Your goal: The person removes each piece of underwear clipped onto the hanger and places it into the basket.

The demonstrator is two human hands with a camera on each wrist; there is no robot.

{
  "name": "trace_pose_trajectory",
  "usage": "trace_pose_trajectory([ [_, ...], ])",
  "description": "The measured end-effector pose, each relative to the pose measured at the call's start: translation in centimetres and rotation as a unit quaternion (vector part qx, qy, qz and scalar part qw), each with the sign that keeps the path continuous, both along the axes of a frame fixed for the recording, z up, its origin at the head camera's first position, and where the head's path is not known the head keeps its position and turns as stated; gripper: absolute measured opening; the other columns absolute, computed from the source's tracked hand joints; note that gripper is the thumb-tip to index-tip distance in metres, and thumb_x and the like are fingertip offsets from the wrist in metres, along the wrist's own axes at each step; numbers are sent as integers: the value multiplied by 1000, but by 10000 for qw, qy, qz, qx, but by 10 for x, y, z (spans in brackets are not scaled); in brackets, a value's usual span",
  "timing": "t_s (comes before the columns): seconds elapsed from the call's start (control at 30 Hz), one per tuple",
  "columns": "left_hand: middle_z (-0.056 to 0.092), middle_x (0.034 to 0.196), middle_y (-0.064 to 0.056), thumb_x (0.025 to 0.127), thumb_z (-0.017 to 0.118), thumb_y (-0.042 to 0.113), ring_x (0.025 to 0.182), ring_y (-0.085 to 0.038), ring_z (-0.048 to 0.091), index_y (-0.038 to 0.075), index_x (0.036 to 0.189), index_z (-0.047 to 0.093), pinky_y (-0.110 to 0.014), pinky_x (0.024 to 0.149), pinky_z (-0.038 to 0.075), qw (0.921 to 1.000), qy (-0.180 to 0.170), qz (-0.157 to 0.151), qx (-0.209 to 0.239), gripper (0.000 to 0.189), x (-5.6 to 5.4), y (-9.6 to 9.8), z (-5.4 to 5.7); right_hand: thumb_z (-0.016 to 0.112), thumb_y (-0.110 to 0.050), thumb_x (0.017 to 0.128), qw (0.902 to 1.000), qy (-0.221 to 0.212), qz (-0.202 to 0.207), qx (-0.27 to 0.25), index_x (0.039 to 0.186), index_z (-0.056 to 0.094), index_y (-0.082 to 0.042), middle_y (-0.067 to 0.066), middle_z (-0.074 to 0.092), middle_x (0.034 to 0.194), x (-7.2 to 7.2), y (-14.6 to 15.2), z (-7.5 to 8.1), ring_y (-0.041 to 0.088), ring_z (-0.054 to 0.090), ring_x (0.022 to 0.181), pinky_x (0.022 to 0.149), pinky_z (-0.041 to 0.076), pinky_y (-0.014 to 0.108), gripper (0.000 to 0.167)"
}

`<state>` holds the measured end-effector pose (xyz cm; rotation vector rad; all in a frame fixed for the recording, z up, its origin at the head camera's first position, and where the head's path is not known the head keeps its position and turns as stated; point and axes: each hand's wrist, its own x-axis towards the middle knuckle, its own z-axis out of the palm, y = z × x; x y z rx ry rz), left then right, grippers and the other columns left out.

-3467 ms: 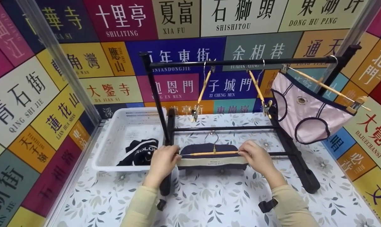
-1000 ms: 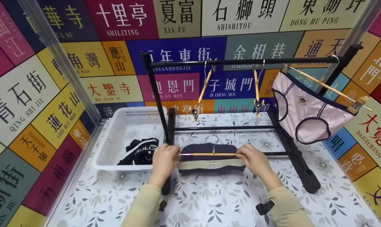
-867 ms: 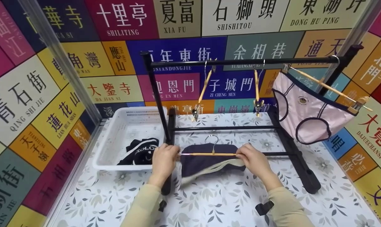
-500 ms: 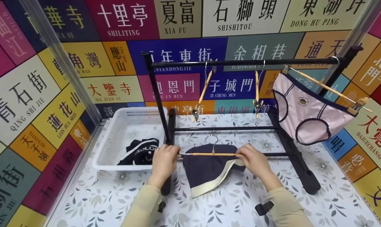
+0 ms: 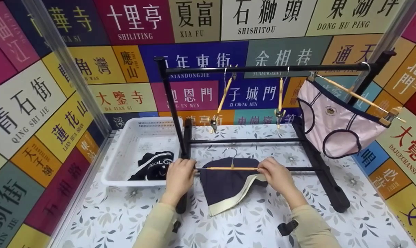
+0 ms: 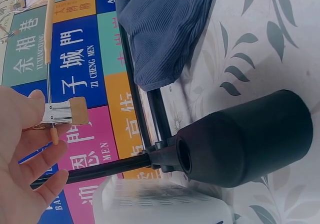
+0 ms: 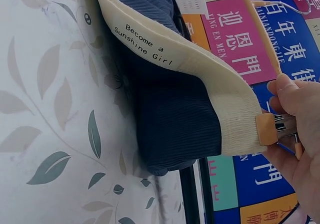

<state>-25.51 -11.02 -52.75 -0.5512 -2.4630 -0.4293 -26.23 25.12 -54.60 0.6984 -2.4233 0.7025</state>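
In the head view a wooden clip hanger (image 5: 216, 168) is held level between both hands, its metal hook upward. My left hand (image 5: 180, 177) grips its left end. The left wrist view shows that clip (image 6: 65, 111) with no cloth in it, thumb on top. My right hand (image 5: 279, 176) pinches the right clip (image 7: 272, 128), which bites one end of a cream waistband (image 7: 150, 47) lettered "Become a Sunshine Girl". The dark navy ribbed underpants (image 5: 221, 186) hang slanting from that clip, their left corner drooping toward the table.
A black rack (image 5: 256, 68) stands behind, with two bare hangers and pink underpants (image 5: 342, 117) clipped at its right. Left of it, a white basket (image 5: 116, 155) holds black printed clothing (image 5: 156, 165). The floral tablecloth (image 5: 242, 227) spreads in front.
The waistband's left end has come away from the left clip and dropped down toward me, leaving the underpants slanted. Both hands have stayed nearly in place on the hanger.
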Motion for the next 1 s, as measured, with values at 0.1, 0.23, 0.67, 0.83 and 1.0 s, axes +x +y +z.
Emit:
trace_pose_trajectory([
  [0.1, 71, 101, -9, 84, 76, 15, 92, -29, 61, 9, 110, 68, -44, 78, 47, 10000, -71, 28, -14, 28, 0, 0, 0, 76, -11, 86, 10000, 6, 4, -13, 87, 65, -19, -7, 58, 87, 0, 0, 0, 9, 55, 68, 60, 50, 35, 14],
  [0.23, 71, 100, -9, 83, 76, 15, 91, -29, 61, 9, 110, 68, -44, 79, 47, 10000, -87, 39, 1, 29, 0, 1, 0, 76, -10, 85, 10000, 26, 36, -59, 87, 65, -18, -6, 58, 87, 0, 0, 0, 10, 56, 69, 61, 50, 36, 14],
  [0.67, 69, 101, -8, 83, 77, 18, 94, -29, 61, 9, 106, 68, -44, 77, 48, 10000, -33, -20, 61, 27, 0, 8, -2, 75, -11, 86, 9998, -49, -78, -177, 86, 66, -17, -5, 59, 87, 1, 1, -1, 13, 59, 72, 64, 52, 38, 11],
  [0.83, 67, 100, -7, 82, 79, 20, 95, -29, 60, 10, 103, 69, -46, 76, 48, 9999, 143, -71, 42, 25, -3, 12, -3, 76, -11, 85, 9997, -26, -70, -227, 86, 66, -18, -5, 58, 86, 2, -1, 0, 11, 57, 70, 63, 51, 37, 12],
  [1.0, 66, 102, -5, 84, 77, 24, 99, -28, 58, 12, 106, 69, -46, 81, 46, 9996, 275, -98, 21, 27, -2, 19, 0, 76, -11, 85, 9997, -22, -110, -194, 86, 65, -18, -6, 57, 85, 3, -3, 0, 10, 54, 68, 60, 49, 37, 12],
])
